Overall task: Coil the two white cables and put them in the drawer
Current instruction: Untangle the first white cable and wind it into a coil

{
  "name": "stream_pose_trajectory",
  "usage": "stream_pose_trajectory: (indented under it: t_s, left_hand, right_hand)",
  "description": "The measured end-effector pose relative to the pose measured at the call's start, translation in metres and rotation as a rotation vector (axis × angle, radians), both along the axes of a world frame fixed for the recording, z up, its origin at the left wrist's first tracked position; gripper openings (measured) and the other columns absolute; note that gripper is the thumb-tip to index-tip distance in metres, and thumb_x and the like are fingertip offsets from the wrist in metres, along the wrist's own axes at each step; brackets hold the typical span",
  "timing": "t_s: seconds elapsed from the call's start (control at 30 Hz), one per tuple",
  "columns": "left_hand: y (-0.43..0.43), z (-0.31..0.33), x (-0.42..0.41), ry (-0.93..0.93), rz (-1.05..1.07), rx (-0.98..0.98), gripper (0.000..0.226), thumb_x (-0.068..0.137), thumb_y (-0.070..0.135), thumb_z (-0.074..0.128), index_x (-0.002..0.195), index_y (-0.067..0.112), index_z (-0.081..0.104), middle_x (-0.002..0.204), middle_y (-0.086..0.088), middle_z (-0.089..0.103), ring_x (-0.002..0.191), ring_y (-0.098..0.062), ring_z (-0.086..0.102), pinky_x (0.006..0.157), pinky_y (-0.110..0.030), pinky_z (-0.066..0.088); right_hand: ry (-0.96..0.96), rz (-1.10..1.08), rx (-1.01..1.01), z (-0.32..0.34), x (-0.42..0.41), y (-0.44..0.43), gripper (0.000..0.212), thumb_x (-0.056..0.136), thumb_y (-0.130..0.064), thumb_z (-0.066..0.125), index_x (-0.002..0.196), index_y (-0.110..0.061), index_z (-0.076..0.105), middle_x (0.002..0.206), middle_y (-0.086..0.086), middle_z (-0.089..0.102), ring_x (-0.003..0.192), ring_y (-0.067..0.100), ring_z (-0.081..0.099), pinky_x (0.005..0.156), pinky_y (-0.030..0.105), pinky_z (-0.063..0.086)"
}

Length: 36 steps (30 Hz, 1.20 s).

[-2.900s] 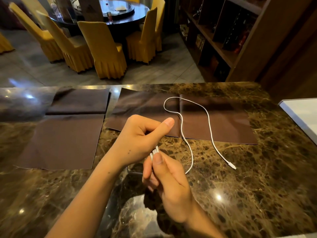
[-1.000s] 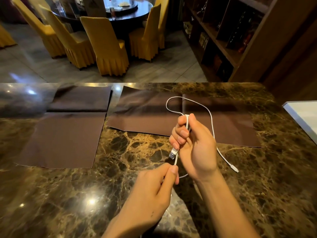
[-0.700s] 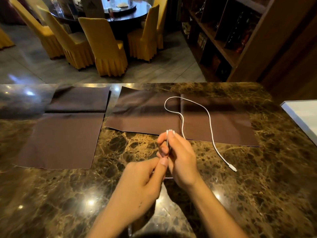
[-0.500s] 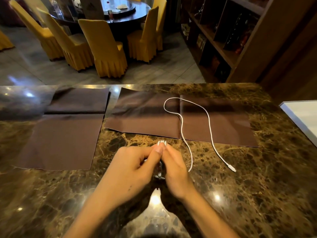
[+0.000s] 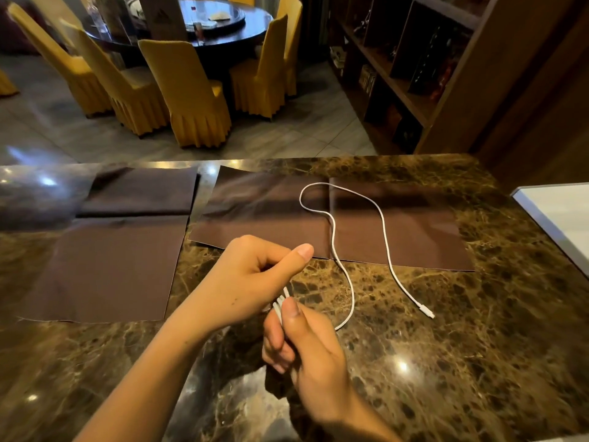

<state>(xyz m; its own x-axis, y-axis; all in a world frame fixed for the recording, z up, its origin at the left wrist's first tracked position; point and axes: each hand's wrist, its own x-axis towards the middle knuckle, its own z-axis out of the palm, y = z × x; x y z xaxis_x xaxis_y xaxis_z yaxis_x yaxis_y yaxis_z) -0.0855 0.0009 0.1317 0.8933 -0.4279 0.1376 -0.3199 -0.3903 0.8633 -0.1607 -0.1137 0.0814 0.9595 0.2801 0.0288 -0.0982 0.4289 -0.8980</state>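
1. Thin white cable (image 5: 333, 242): folded strands bunched near centre; the loose length snakes far across a smooth brown cloth (image 5: 271, 218).
2. Right hand (image 5: 314, 352) fingers pinch the strands; left hand (image 5: 245, 282) fingers curl around them.
3. Glossy veined marble bench (image 5: 462, 346).

Grey tiled floor (image 5: 302, 135) — yellow-covered chairs (image 5: 188, 94) ring a dark round table (image 5: 223, 33); wooden shelving (image 5: 398, 74), contents unclear.

Held cable (image 5: 279, 304) mostly hidden inside right hand (image 5: 306, 352); white panel (image 5: 564, 208) cut by right edge.
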Motion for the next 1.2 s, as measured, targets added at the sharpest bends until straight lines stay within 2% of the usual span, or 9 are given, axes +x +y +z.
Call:
stream_pose_trajectory:
  t_s: [0.13, 0.27, 0.47, 0.53, 0.67, 0.77, 0.87, 0.97, 1.2]
  left_hand:
    - [-0.010, -0.009, -0.005, 0.118, 0.011, -0.251, 0.060, 0.102, 0.036, 0.052, 0.047, 0.017, 0.036, 0.046, 0.006, 0.029, 0.045, -0.007, 0.024, 0.048, -0.018, 0.028]
    - [-0.022, -0.018, -0.013, 0.263, 0.056, -0.421, 0.063, 0.099, 0.044, 0.051, 0.047, 0.009, 0.042, 0.046, 0.002, 0.038, 0.043, -0.008, 0.032, 0.045, -0.025, 0.027]
    - [-0.036, -0.038, -0.035, 0.341, 0.050, -0.558, 0.055, 0.103, 0.000, 0.043, 0.063, 0.018, 0.075, 0.058, 0.001, 0.071, 0.051, -0.004, 0.066, 0.053, -0.014, 0.052]
    - [-0.041, -0.041, -0.040, 0.306, 0.081, -0.595, 0.043, 0.100, 0.001, 0.044, 0.071, 0.012, 0.074, 0.066, 0.002, 0.075, 0.061, -0.003, 0.069, 0.061, -0.015, 0.055]
    - [-0.043, -0.041, -0.046, 0.191, 0.100, -0.543, 0.034, 0.101, 0.004, 0.038, 0.087, -0.005, 0.068, 0.086, -0.012, 0.074, 0.080, -0.019, 0.069, 0.076, -0.025, 0.056]
    - [-0.043, -0.041, -0.053, 0.155, 0.171, -0.492, 0.032, 0.107, 0.010, 0.038, 0.088, 0.002, 0.064, 0.077, -0.017, 0.063, 0.070, -0.035, 0.056, 0.062, -0.041, 0.050]
    - [-0.046, -0.035, -0.058, 0.315, 0.232, -0.532, 0.029, 0.103, 0.031, 0.039, 0.103, 0.020, 0.065, 0.067, -0.001, 0.052, 0.053, -0.009, 0.040, 0.047, -0.019, 0.036]
    - [-0.046, -0.035, -0.057, 0.332, 0.216, -0.500, 0.045, 0.099, 0.048, 0.035, 0.073, 0.022, 0.062, 0.059, 0.004, 0.047, 0.052, -0.004, 0.038, 0.049, -0.014, 0.034]
    - [-0.032, -0.047, -0.055, 0.120, 0.202, -0.348, 0.042, 0.106, 0.023, 0.046, 0.079, 0.008, 0.074, 0.068, 0.002, 0.068, 0.067, -0.008, 0.061, 0.067, -0.025, 0.051]
  right_hand:
    - [0.025, 0.041, 0.209, 0.018, -0.004, -0.005, 0.045, 0.092, -0.054, 0.062, 0.063, -0.020, 0.057, 0.051, -0.008, 0.036, 0.045, 0.012, 0.026, 0.044, 0.025, 0.025]
    - [0.035, 0.084, 0.456, 0.038, 0.001, -0.014, 0.043, 0.097, -0.041, 0.059, 0.065, -0.014, 0.055, 0.049, -0.007, 0.033, 0.042, 0.011, 0.023, 0.041, 0.028, 0.018]
    - [0.069, 0.047, 0.561, 0.056, 0.017, -0.029, 0.045, 0.103, -0.034, 0.040, 0.063, -0.014, 0.048, 0.048, -0.006, 0.029, 0.041, 0.011, 0.018, 0.041, 0.028, 0.014]
    - [0.078, 0.018, 0.571, 0.058, 0.020, -0.032, 0.046, 0.102, -0.034, 0.038, 0.062, -0.014, 0.047, 0.048, -0.005, 0.027, 0.041, 0.011, 0.019, 0.040, 0.028, 0.014]
    - [0.080, -0.051, 0.544, 0.058, 0.028, -0.039, 0.049, 0.102, -0.036, 0.036, 0.059, -0.015, 0.046, 0.046, -0.007, 0.034, 0.041, 0.010, 0.018, 0.040, 0.026, 0.016]
    - [0.115, -0.055, 0.533, 0.055, 0.034, -0.042, 0.051, 0.102, -0.037, 0.034, 0.057, -0.016, 0.045, 0.045, -0.006, 0.025, 0.040, 0.010, 0.015, 0.039, 0.026, 0.014]
    - [0.145, -0.040, 0.544, 0.048, 0.037, -0.041, 0.053, 0.102, -0.036, 0.036, 0.054, -0.015, 0.043, 0.045, -0.003, 0.019, 0.038, 0.011, 0.013, 0.037, 0.025, 0.014]
    - [0.182, -0.035, 0.550, 0.039, 0.039, -0.042, 0.054, 0.100, -0.036, 0.040, 0.050, -0.015, 0.042, 0.043, -0.002, 0.017, 0.037, 0.011, 0.013, 0.036, 0.024, 0.012]
    - [0.232, -0.005, 0.461, 0.026, 0.037, -0.052, 0.060, 0.099, -0.036, 0.042, 0.042, -0.016, 0.041, 0.037, -0.001, 0.015, 0.031, 0.012, 0.011, 0.034, 0.023, 0.011]
